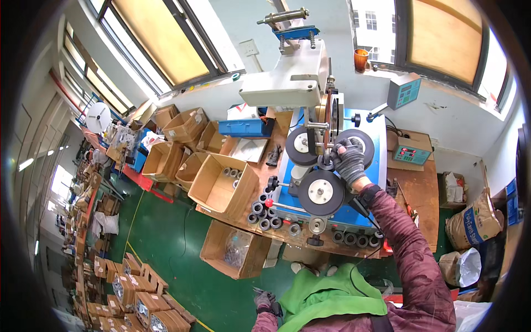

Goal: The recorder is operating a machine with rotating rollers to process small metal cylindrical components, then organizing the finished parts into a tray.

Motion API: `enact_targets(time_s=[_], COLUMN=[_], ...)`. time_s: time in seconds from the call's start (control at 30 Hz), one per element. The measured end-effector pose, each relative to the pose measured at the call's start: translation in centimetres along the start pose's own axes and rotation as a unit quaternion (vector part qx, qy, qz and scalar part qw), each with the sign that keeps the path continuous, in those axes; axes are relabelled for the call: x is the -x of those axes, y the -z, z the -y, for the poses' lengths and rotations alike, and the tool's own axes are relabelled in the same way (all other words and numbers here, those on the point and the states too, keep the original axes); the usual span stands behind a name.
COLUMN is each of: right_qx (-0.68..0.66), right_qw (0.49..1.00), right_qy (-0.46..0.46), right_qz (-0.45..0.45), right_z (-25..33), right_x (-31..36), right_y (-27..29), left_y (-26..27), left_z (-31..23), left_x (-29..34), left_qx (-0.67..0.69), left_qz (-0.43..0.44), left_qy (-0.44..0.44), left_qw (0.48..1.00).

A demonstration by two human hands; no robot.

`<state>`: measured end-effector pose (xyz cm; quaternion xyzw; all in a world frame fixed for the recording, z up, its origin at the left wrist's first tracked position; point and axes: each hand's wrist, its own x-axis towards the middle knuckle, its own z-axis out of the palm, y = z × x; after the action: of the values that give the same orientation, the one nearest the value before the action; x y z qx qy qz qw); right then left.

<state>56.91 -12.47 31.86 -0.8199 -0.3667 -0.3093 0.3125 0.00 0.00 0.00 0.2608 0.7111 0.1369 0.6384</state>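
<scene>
My right hand (349,161), in a grey striped glove, reaches in among the black rollers of a bench-top winding machine (301,74). Its fingers are bent and closed at the spot where the rollers meet; what they grip is hidden behind them. One roller (321,192) stands in front of the hand, another (300,146) to its left, and a third (362,141) lies partly behind the fingers. Low beside the green apron (326,299), my left hand (265,300), gloved too, is held away from the bench. Its fingers look stretched out, small in view, with nothing plainly held.
Several dark rings (264,224) lie along the bench's front edge. An open carton (224,185) with rings stands left of the machine, another carton (235,249) below it. A control box (412,152) sits at right. Stacked cartons (149,304) stand on the green floor.
</scene>
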Motion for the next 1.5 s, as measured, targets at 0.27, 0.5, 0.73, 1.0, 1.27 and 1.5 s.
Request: enact_targets(time_s=[0.27, 0.5, 0.73, 1.0, 1.27, 1.5], right_qx=[-0.086, -0.327, -0.468, -0.471, -0.297, -0.262], right_qw=[0.995, 0.919, 0.774, 0.628, 0.625, 0.657], right_qy=[-0.040, -0.216, -0.018, -0.436, -0.510, -0.467], right_qz=[-0.012, 0.034, 0.427, 0.440, 0.511, 0.531], right_z=[0.4, 1.0, 11.4, 9.7, 9.9, 10.5], right_x=[0.0, 3.0, 14.9, 25.0, 29.7, 29.8], right_y=[0.5, 5.7, 11.4, 11.4, 11.9, 11.0], left_y=[-0.8, -9.4, -18.5, -19.7, -25.9, -28.6], left_z=[-3.1, -11.9, -13.9, -10.2, -11.7, -11.1], left_x=[2.6, 16.7, 31.1, 11.5, -1.8, -2.9], left_qx=[0.055, 0.130, -0.239, -0.634, -0.570, -0.604], left_qz=[0.053, 0.359, 0.571, 0.351, 0.164, 0.157], left_qy=[-0.042, -0.159, -0.224, -0.399, -0.688, -0.685], left_qw=[0.996, 0.911, 0.753, 0.562, 0.419, 0.375])
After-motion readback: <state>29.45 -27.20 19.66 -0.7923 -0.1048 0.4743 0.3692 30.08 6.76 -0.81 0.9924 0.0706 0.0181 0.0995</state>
